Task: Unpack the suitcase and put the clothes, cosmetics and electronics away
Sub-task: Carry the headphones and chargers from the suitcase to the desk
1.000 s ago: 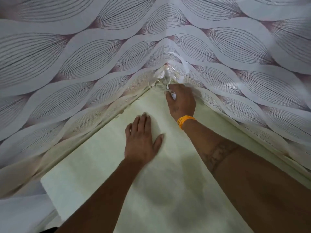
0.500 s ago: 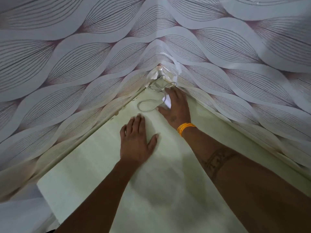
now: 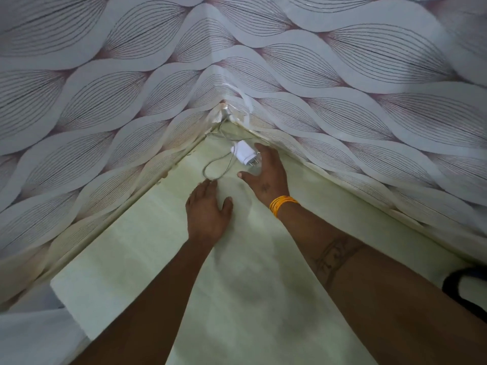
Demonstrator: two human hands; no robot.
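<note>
A white charger plug with two metal prongs lies on a pale green shelf surface, close to the inner corner. Its thin white cable loops to the left of it and runs back into the corner. My right hand, with orange bangles on the wrist, hovers just right of the plug with fingers spread and relaxed, holding nothing. My left hand rests flat on the shelf, its fingertips touching the cable loop.
Two walls papered with a leaf-line pattern meet at the corner, where torn paper and tape hang loose. The shelf's front left edge drops away. A dark strap shows at the right edge.
My right hand has let go of the plug and drawn back to the right; the plug now lies uncovered on the shelf. Both hands have moved slightly back from the corner.
</note>
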